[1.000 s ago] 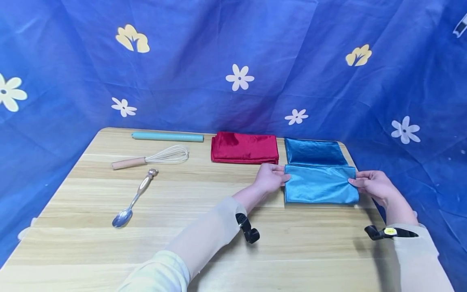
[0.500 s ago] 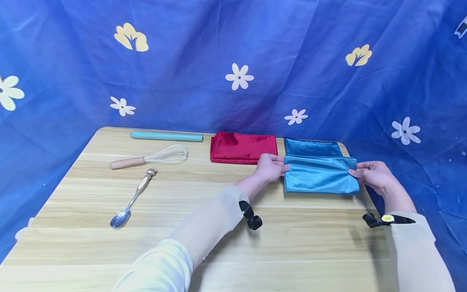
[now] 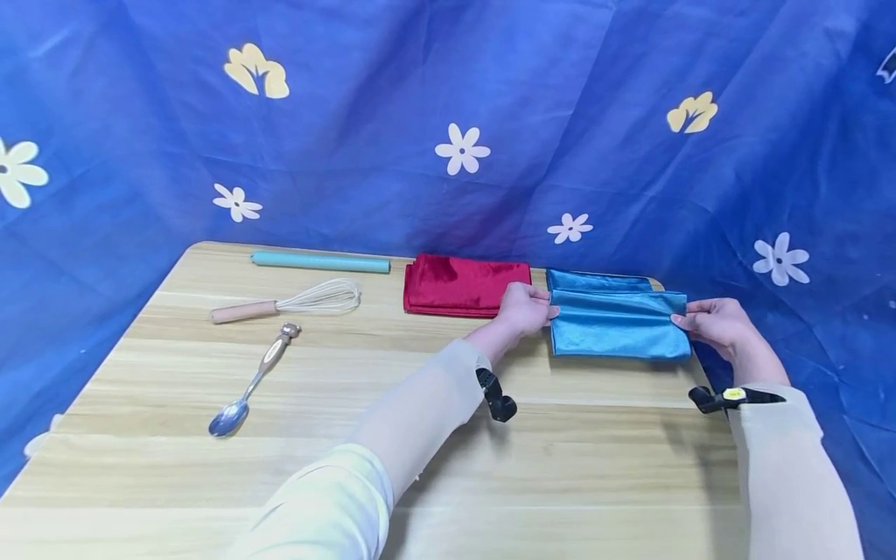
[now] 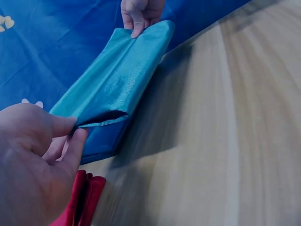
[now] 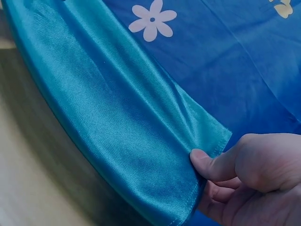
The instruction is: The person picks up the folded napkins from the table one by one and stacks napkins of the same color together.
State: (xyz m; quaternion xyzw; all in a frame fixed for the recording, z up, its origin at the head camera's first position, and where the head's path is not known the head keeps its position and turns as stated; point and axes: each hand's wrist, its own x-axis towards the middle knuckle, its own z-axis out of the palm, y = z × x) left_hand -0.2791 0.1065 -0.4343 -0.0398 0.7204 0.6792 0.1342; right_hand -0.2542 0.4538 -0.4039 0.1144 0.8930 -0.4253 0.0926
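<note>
A folded light-blue satin cloth (image 3: pixel 619 333) is stretched between both hands at the right of the table. My left hand (image 3: pixel 523 309) pinches its left end between thumb and fingers; my right hand (image 3: pixel 721 327) pinches the opposite end. In the left wrist view the cloth (image 4: pixel 110 77) hangs above the wood and casts a shadow, its layers parting at the near end. The right wrist view shows my thumb (image 5: pixel 203 162) pressed on its stitched corner. Behind it lies a darker blue folded cloth (image 3: pixel 595 281), partly hidden by the held one.
A folded red cloth (image 3: pixel 465 286) lies just left of the blue ones. Further left are a turquoise stick (image 3: pixel 320 262), a whisk (image 3: pixel 287 302) and a spoon (image 3: pixel 255 377) on the wooden table (image 3: pixel 560 467). A blue flowered curtain (image 3: pixel 378 117) stands behind the table.
Both hands have carried the light-blue cloth away from me, toward the table's back edge. It now covers more of the darker blue cloth in the head view, and a crease shows along it.
</note>
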